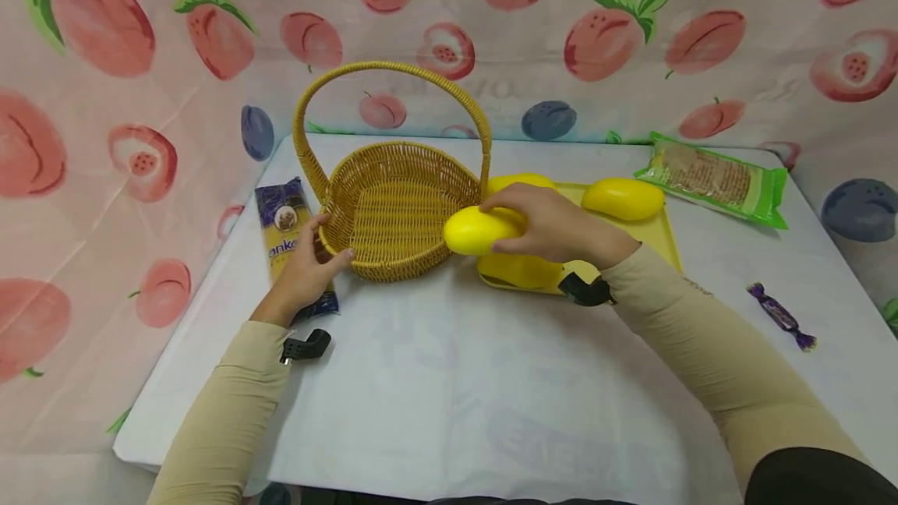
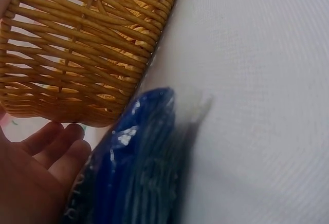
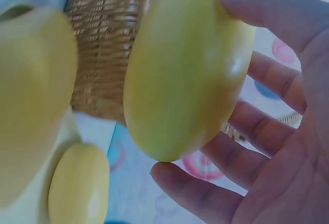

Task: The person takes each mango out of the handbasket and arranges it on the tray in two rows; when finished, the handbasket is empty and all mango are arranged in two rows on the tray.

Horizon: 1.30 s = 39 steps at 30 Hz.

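Note:
A yellow wicker basket (image 1: 396, 268) with a tall arched handle stands on the white table, nothing inside it. At its left side, my left hand (image 1: 305, 271) holds the rim, thumb toward the front and fingers against the wicker wall (image 2: 77, 64). My right hand (image 1: 554, 228) grips a yellow mango (image 1: 477, 231) at the basket's right edge, above a yellow tray (image 1: 655, 236). Thumb and fingers wrap the held mango (image 3: 187, 75) in the right wrist view. Three more mangoes lie on the tray: one at the back, one at the right (image 1: 624, 199), one in front (image 1: 519, 270).
Left of the basket lies a blue and yellow packet (image 1: 277, 213), partly behind my left hand. A green packet (image 1: 715, 178) sits at the back right. A purple wrapped candy (image 1: 781, 316) lies right of my right forearm. A fruit-print cloth hangs behind the table.

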Each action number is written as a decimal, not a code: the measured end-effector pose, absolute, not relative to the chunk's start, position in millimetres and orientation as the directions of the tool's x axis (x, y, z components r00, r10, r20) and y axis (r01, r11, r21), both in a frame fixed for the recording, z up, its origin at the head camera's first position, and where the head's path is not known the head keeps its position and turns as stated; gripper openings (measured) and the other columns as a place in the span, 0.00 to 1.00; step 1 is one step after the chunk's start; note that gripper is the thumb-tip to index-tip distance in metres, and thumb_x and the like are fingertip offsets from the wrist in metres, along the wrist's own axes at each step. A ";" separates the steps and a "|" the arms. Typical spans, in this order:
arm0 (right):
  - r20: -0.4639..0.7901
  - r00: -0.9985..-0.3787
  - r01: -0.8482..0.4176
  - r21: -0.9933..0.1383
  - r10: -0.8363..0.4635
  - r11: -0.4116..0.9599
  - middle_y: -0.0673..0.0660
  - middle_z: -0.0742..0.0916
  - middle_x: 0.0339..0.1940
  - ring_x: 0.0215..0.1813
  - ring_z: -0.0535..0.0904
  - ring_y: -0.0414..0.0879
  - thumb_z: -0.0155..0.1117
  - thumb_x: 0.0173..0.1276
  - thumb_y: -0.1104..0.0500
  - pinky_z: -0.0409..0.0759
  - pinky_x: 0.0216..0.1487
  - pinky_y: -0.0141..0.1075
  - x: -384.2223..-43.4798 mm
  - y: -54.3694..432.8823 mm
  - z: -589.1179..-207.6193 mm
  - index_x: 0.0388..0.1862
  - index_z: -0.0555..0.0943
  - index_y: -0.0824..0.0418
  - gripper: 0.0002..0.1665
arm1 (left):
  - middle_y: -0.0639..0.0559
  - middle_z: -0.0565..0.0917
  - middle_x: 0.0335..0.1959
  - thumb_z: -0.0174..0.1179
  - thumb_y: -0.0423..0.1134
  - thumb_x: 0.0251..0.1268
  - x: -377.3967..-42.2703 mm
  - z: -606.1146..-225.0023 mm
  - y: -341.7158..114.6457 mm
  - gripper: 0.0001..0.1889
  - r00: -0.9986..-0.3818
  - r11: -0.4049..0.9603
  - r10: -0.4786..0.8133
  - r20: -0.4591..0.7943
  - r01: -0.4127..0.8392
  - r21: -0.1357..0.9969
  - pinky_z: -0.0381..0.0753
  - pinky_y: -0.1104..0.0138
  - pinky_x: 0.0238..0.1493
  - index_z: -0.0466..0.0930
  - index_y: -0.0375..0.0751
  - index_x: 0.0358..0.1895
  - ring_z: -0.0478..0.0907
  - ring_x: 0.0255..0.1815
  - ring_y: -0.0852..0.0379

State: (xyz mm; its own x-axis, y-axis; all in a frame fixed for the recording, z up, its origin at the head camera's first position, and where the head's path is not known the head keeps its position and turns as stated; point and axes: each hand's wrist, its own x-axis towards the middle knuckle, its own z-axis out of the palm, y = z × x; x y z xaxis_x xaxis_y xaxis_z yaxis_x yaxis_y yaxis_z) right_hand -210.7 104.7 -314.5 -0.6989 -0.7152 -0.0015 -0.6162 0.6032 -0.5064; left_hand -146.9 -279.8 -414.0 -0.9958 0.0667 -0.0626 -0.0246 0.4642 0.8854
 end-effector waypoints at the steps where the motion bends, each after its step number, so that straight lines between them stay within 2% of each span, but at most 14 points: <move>1: -0.001 -0.706 -0.612 -0.504 -0.709 0.610 0.57 0.80 0.63 0.65 0.72 0.54 0.74 0.64 0.50 0.68 0.68 0.51 -210.5 109.7 -315.6 0.65 0.78 0.59 0.32 | 0.31 0.57 0.74 0.59 0.47 0.73 -147.2 -414.3 -279.8 0.44 -0.996 0.464 0.068 -0.063 -0.024 0.885 0.64 0.46 0.70 0.39 0.44 0.81 0.62 0.71 0.35; 10: -0.038 -0.801 -0.486 -0.543 -0.598 0.685 0.61 0.79 0.65 0.65 0.72 0.59 0.74 0.65 0.50 0.67 0.68 0.57 -206.0 159.4 -321.6 0.65 0.77 0.61 0.33 | 0.33 0.54 0.76 0.59 0.47 0.74 -149.0 -415.3 -279.5 0.46 -0.995 0.471 0.067 -0.068 -0.028 0.882 0.63 0.47 0.71 0.36 0.47 0.82 0.60 0.73 0.35; 17: -0.048 -0.856 -0.418 -0.522 -0.515 0.743 0.63 0.78 0.64 0.63 0.71 0.59 0.74 0.65 0.50 0.68 0.66 0.58 -200.6 200.1 -325.6 0.66 0.76 0.64 0.34 | 0.33 0.53 0.77 0.58 0.45 0.75 -150.7 -418.0 -280.1 0.46 -0.994 0.463 0.067 -0.083 -0.043 0.885 0.64 0.47 0.70 0.34 0.48 0.82 0.60 0.73 0.35; 23: -0.074 -0.895 -0.351 -0.491 -0.440 0.797 0.65 0.77 0.64 0.63 0.70 0.62 0.72 0.66 0.46 0.68 0.64 0.60 -197.3 233.4 -331.2 0.67 0.75 0.65 0.37 | 0.33 0.54 0.77 0.59 0.47 0.75 -148.3 -415.5 -278.2 0.46 -0.994 0.467 0.072 -0.079 -0.036 0.884 0.64 0.47 0.70 0.34 0.49 0.82 0.60 0.73 0.35; 27: -0.109 -0.911 -0.304 -0.476 -0.399 0.825 0.68 0.77 0.63 0.62 0.71 0.63 0.72 0.66 0.43 0.68 0.63 0.63 -194.4 250.1 -339.0 0.67 0.74 0.67 0.40 | 0.34 0.55 0.76 0.59 0.49 0.74 -147.9 -414.2 -277.3 0.47 -0.994 0.475 0.074 -0.078 -0.034 0.879 0.65 0.46 0.69 0.34 0.50 0.82 0.61 0.73 0.35; 35: -0.125 -0.921 -0.263 -0.498 -0.368 0.827 0.69 0.77 0.62 0.63 0.69 0.65 0.73 0.65 0.44 0.64 0.65 0.65 -186.4 270.1 -354.8 0.66 0.74 0.69 0.39 | 0.32 0.56 0.76 0.59 0.48 0.74 -148.2 -412.1 -277.0 0.47 -0.995 0.474 0.075 -0.068 -0.024 0.880 0.65 0.45 0.69 0.33 0.49 0.82 0.61 0.72 0.34; 39: -0.171 -0.922 -0.229 -0.484 -0.348 0.845 0.70 0.76 0.63 0.64 0.68 0.67 0.72 0.65 0.42 0.62 0.66 0.67 -185.1 276.3 -360.6 0.67 0.72 0.70 0.43 | 0.33 0.55 0.76 0.59 0.49 0.74 -147.3 -411.1 -276.9 0.47 -0.995 0.473 0.074 -0.066 -0.023 0.881 0.65 0.46 0.69 0.33 0.49 0.82 0.61 0.72 0.35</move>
State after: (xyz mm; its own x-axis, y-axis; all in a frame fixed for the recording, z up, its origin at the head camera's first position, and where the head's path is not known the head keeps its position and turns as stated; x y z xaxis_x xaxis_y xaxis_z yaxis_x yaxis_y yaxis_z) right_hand -185.1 276.3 -360.6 -0.9215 -0.3485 -0.1713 -0.2295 0.8446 -0.4838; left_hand -147.3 -276.9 -411.1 -0.9951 0.0738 -0.0656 -0.0229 0.4735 0.8805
